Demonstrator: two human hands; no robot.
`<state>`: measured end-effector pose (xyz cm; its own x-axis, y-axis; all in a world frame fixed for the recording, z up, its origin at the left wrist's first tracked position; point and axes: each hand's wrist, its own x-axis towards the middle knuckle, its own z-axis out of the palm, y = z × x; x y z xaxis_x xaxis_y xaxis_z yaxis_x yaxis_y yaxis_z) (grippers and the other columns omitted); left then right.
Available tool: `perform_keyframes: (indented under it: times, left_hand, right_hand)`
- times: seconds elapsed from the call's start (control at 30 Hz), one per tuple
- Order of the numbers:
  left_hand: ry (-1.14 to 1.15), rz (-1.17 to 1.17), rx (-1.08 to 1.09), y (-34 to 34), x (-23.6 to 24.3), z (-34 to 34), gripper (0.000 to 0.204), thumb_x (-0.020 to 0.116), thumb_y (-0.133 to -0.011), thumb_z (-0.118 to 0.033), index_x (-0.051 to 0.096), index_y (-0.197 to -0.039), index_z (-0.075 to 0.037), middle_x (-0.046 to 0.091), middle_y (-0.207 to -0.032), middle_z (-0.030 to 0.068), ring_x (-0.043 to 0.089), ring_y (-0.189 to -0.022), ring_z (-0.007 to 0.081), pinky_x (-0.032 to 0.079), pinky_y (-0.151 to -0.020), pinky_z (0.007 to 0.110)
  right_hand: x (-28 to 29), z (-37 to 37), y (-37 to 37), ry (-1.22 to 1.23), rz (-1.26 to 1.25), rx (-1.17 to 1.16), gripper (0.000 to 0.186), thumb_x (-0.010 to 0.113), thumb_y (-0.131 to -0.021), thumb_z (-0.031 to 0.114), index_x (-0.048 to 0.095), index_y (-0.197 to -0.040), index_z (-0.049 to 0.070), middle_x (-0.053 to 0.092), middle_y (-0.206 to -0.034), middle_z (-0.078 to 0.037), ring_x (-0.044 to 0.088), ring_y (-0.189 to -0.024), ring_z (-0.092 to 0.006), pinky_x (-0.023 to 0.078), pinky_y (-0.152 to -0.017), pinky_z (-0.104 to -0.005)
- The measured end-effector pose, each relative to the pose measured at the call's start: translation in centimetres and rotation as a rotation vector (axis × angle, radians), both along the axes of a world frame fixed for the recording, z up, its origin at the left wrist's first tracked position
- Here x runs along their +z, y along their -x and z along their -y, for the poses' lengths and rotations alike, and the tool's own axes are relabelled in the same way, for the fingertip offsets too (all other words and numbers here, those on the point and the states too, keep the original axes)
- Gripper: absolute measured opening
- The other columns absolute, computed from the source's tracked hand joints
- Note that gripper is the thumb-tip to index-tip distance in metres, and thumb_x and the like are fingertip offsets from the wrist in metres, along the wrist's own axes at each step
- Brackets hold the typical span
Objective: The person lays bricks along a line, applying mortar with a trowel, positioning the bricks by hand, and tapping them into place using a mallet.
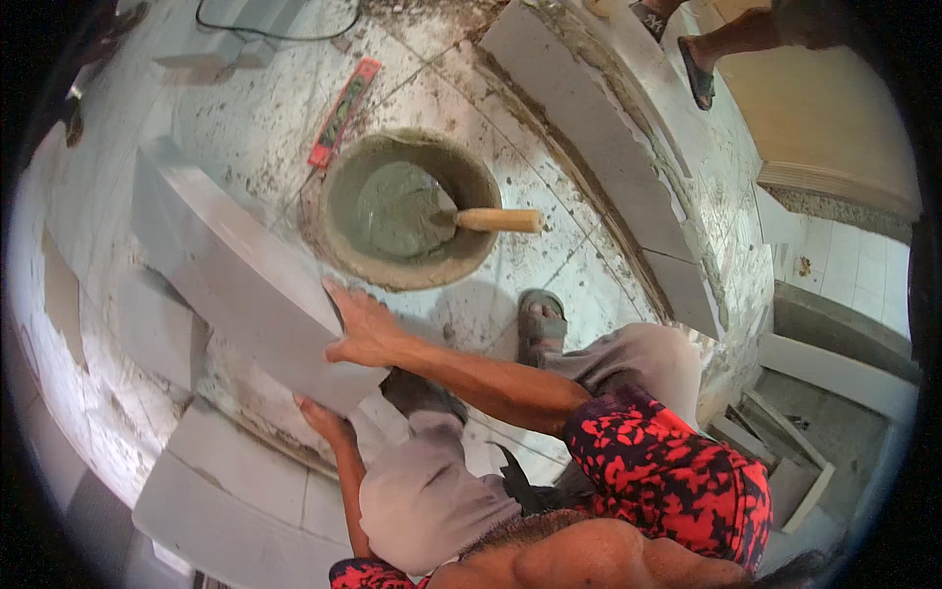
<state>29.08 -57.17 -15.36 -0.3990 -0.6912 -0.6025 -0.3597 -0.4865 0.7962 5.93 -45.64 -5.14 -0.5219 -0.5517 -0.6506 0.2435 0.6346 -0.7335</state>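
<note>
A long pale grey tile piece (235, 265) is held tilted at the left. My right hand (363, 329) grips its near right edge, fingers curled on it, while my left hand (324, 417) holds its lower edge, fingertips partly hidden. Just beyond them stands a round bucket (332, 245) of wet grey mortar (392, 211), with a trowel (496, 221) in it, wooden handle over the rim. A red spirit level (342, 113) lies on the dirty tiled floor above the bucket. Another grey tile piece (162, 339) is behind the held one.
A mortar-edged tiled step (589, 137) runs along the right. Another person's sandalled foot (701, 74) is at the top right. A black cable (275, 35) crosses the top left. Tile offcuts (765, 452) lie at the lower right; more slabs (226, 506) lie at the lower left.
</note>
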Motion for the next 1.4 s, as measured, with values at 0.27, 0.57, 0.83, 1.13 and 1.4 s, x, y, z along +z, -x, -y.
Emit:
perform_keyframes:
  times: [0.27,0.57,0.83,1.13,1.4]
  left_hand:
    - [-0.15,0.069,-0.248,3.0,10.2,-6.1,0.05,0.044,-0.099,-0.03,0.032,-0.137,-0.001,0.046,-0.13,0.017,0.048,-0.116,0.0268,0.037,-0.099,0.037]
    - [1.221,0.557,-1.426,16.8,27.3,6.9,0.094,0.069,-0.073,-0.005,0.016,-0.15,-0.019,0.012,-0.154,0.0156,0.016,-0.141,0.0357,0.02,-0.113,0.052]
    - [1.124,0.348,-2.317,21.1,22.1,5.1,0.09,0.073,-0.067,-0.011,0.027,-0.144,-0.015,0.026,-0.15,0.0104,0.023,-0.14,0.0291,0.02,-0.113,0.051]
    - [0.964,0.162,-2.388,19.1,24.5,-5.0,0.075,0.076,-0.06,-0.018,0.045,-0.127,-0.002,0.046,-0.123,0.0173,0.043,-0.118,0.035,0.027,-0.109,0.051]
    - [1.008,0.089,-2.346,18.3,37.0,-18.1,0.077,0.077,-0.057,-0.024,0.046,-0.122,0.001,0.047,-0.118,0.0171,0.044,-0.113,0.0343,0.03,-0.104,0.048]
  right_hand:
    - [13.4,-2.3,-0.7,-0.099,-0.587,0.215,0.086,0.073,-0.061,0.017,0.036,-0.137,0.002,0.046,-0.096,-0.02,0.047,-0.09,-0.0352,0.036,-0.075,-0.0444]
    - [27.1,-10.4,-2.5,-0.287,-0.647,0.421,0.075,0.066,-0.065,0.01,0.04,-0.134,0.002,0.048,-0.096,-0.018,0.048,-0.089,-0.0319,0.035,-0.074,-0.042]
    - [31.7,-17.9,-3.9,-0.367,-0.63,0.491,0.064,0.062,-0.071,0.012,0.044,-0.131,-0.001,0.052,-0.097,-0.017,0.049,-0.091,-0.0284,0.037,-0.077,-0.0391]
    - [32.5,-30.9,-7.4,-0.41,-0.535,0.365,0.069,0.064,-0.073,0.014,0.039,-0.135,-0.001,0.053,-0.109,-0.018,0.051,-0.101,-0.0274,0.038,-0.083,-0.0372]
    - [36.5,-47.7,-10.9,-0.428,-0.591,0.171,0.062,0.063,-0.072,0.01,0.044,-0.13,0.002,0.051,-0.117,-0.012,0.05,-0.104,-0.0273,0.038,-0.086,-0.0386]
